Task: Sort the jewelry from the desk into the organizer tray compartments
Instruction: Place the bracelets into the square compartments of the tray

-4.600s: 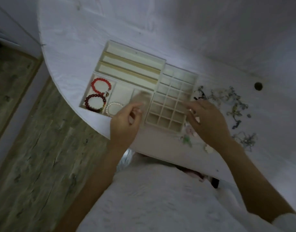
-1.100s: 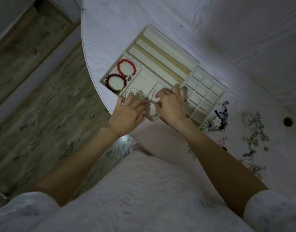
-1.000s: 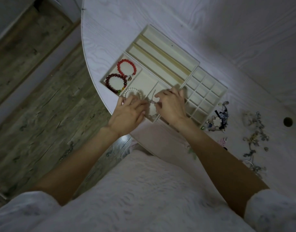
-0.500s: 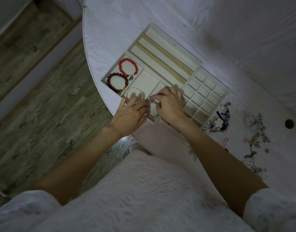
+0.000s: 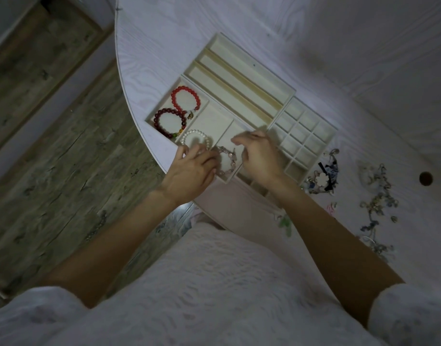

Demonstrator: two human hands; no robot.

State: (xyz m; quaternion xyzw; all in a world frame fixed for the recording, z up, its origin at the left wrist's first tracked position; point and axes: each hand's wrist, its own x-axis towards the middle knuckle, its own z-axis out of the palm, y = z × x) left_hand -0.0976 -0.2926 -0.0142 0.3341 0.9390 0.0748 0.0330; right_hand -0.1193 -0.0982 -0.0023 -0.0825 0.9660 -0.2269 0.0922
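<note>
The cream organizer tray lies on the white desk. Its left square compartment holds a red bead bracelet and a dark red bracelet. A pearl bracelet lies in the compartment beside it. A pale pink bracelet lies in the near compartment between my hands. My left hand rests its fingertips on that bracelet's left side. My right hand hovers just right of it, blurred, with loosely curled fingers and nothing visible in them.
Loose jewelry lies on the desk right of the tray: a dark-and-white cluster and several tangled chains. A green piece sits near the desk edge. A round cable hole is far right. Wooden floor lies left.
Both hands were together pinching the pink bracelet over the near compartment. They have since parted, and the bracelet lies in the compartment in plain view.
</note>
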